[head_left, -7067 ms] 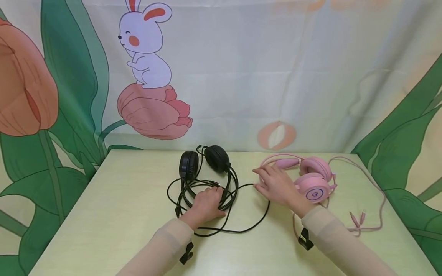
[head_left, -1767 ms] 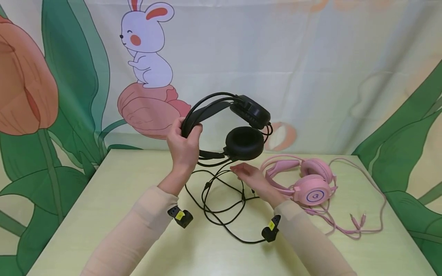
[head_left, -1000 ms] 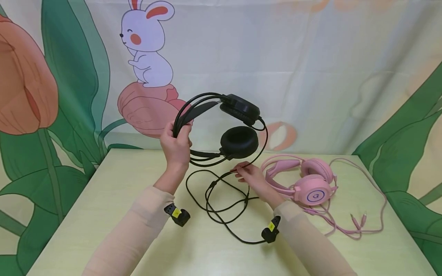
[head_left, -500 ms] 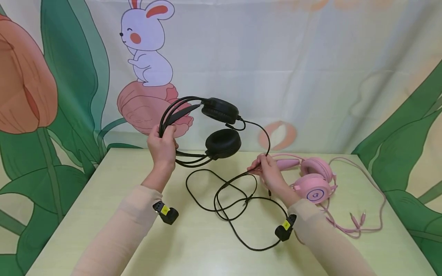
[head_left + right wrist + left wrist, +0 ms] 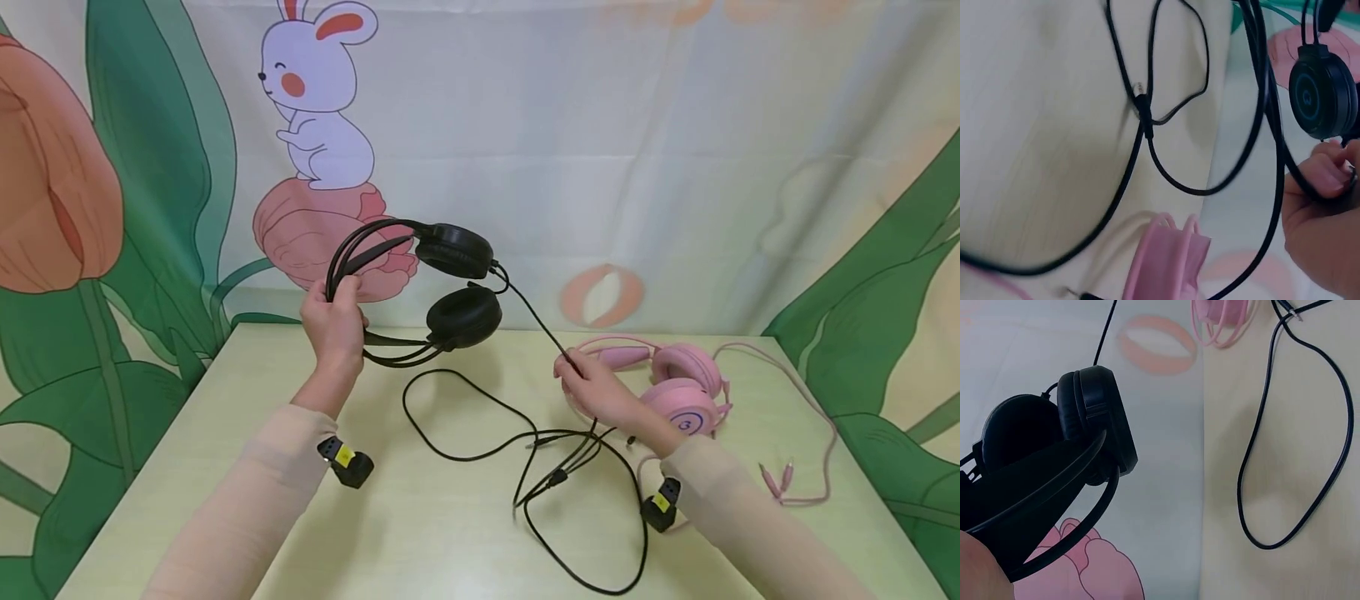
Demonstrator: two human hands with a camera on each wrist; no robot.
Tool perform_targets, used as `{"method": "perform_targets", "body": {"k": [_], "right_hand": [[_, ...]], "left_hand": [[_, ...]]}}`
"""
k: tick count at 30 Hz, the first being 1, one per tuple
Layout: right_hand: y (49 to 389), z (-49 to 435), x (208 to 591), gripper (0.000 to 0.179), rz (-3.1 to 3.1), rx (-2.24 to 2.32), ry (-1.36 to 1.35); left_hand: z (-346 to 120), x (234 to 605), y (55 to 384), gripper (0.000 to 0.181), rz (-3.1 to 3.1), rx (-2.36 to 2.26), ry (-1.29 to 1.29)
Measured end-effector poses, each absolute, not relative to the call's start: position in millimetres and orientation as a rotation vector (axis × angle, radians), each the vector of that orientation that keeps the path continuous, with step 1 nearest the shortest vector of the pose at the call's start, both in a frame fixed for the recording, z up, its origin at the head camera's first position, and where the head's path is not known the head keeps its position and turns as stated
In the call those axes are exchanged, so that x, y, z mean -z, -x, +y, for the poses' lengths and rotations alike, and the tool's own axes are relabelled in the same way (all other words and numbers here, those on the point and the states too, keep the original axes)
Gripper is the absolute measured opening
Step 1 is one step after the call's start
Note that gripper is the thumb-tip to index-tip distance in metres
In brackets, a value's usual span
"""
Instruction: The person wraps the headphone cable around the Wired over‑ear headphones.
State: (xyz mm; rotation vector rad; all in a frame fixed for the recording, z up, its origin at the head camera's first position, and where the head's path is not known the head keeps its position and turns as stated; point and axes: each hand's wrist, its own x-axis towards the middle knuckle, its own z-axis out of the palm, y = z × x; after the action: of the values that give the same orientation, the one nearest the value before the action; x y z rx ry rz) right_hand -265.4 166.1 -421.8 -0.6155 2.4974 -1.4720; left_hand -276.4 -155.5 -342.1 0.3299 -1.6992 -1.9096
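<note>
Curtain [image 5: 697,150] backs pale table [image 5: 420,533]; left fingers [image 5: 316,297] clasp black headphones [image 5: 453,250], right fingers [image 5: 587,367] their cord [image 5: 536,320].

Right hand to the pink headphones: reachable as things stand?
Probably yes: the right hand appears close to the pink headphones, with no solid barrier visible between. It holds the black headphone cable, though, so may need to release that first.

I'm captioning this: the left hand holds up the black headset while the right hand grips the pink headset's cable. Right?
No: the head view shows the right hand gripping the cable of the black headset. The left hand does hold that headset up.
</note>
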Motion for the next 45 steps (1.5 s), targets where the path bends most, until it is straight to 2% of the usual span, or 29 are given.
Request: {"method": "perform_targets", "body": {"k": [7,11,15,22,27,33,39,45], "right_hand": [[251,164,408,0.011,2.935,0.660,1.026],[248,161,399,0.008,3.021,0.443,1.219],[246,161,385,0.008,2.983,0.474,1.256],[242,164,357,0.013,2.741,0.753,1.099],[238,165,342,0.017,2.603,0.705,1.118],[240,165,325,0.019,2.691,0.443,1.340],[252,160,317,0.003,2.890,0.389,1.768],[252,154,302,0.003,2.927,0.258,1.866]], "left_hand": [[-153,339,274,0.013,-1.751,1.857,-0.350],[-149,342,274,0.016,-1.824,1.763,-0.373],[-146,343,274,0.018,-1.860,1.684,-0.412],[-146,336,276,0.014,-1.805,1.633,-0.489],[-147,333,276,0.013,-1.798,1.597,-0.510],[-142,337,274,0.018,-1.895,1.474,-0.398],[-130,342,270,0.024,-1.998,1.394,-0.285],[-124,345,270,0.024,-2.053,1.374,-0.238]]}}
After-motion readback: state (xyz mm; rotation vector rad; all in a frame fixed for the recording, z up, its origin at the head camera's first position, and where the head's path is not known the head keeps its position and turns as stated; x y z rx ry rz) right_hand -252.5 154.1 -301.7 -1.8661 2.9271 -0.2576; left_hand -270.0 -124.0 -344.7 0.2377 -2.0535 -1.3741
